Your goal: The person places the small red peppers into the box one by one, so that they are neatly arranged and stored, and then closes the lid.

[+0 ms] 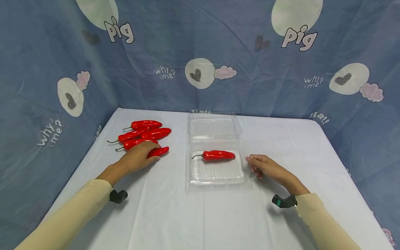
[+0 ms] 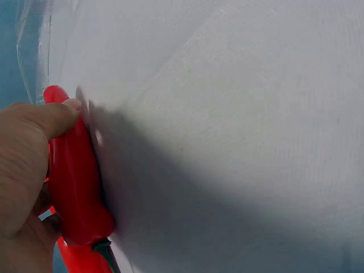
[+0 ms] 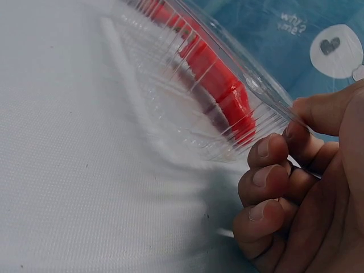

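Observation:
With thumb and fingers my left hand (image 1: 139,157) grips a red chili pepper (image 2: 75,176) at the near side of a pepper pile. Part of that pepper is hidden under the hand in the head view. My right hand (image 1: 265,167) pinches the right rim of a clear plastic clamshell box (image 3: 273,102) between thumb and index finger, its other fingers curled. One red pepper (image 1: 218,155) lies in the box's near half, green stem to the left. The clear lid (image 1: 213,127) lies folded back behind it.
Several more red peppers (image 1: 156,133) lie together at the table's left, stems pointing left. A white cloth covers the table (image 1: 200,218). Blue printed fabric (image 1: 250,97) hangs behind it and along the sides.

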A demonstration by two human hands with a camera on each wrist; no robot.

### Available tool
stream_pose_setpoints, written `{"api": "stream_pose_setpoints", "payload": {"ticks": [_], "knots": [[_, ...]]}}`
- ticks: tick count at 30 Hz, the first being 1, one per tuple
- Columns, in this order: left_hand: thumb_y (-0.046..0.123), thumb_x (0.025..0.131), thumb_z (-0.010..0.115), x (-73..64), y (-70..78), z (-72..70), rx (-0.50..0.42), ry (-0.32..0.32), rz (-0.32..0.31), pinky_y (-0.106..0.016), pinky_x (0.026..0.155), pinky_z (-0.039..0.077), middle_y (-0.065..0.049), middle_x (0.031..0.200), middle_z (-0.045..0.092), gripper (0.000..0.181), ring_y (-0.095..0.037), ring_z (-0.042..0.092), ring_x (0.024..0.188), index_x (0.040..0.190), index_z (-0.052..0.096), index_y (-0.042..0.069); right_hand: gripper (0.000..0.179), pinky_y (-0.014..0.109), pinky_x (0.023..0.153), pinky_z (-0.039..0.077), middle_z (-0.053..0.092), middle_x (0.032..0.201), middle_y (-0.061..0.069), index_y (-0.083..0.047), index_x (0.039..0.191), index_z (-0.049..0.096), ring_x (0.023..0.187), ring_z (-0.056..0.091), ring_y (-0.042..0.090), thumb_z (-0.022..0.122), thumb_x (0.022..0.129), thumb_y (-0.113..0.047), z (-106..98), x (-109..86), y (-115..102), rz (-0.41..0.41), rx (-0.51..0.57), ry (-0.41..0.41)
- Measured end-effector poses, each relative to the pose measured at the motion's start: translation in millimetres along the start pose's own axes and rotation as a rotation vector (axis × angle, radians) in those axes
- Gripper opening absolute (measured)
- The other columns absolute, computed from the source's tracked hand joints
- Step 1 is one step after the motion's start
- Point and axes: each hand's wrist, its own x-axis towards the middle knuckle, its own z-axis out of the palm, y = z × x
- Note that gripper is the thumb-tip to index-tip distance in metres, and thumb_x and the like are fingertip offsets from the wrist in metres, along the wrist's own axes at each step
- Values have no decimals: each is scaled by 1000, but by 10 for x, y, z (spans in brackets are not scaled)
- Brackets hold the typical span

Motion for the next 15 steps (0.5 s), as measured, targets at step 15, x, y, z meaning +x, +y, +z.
{"api": "stream_pose_setpoints", "payload": {"ticks": [15], "knots": [[30,85,82,-102,-23,-24,-42,39,32,-54,107,45,-12,135,61,60,-32,53,128,137,59,11,49,26,52,41,49,75,5,10,90,45,60,46,13,47,108,-35,8,1,-2,4,1,3]]}}
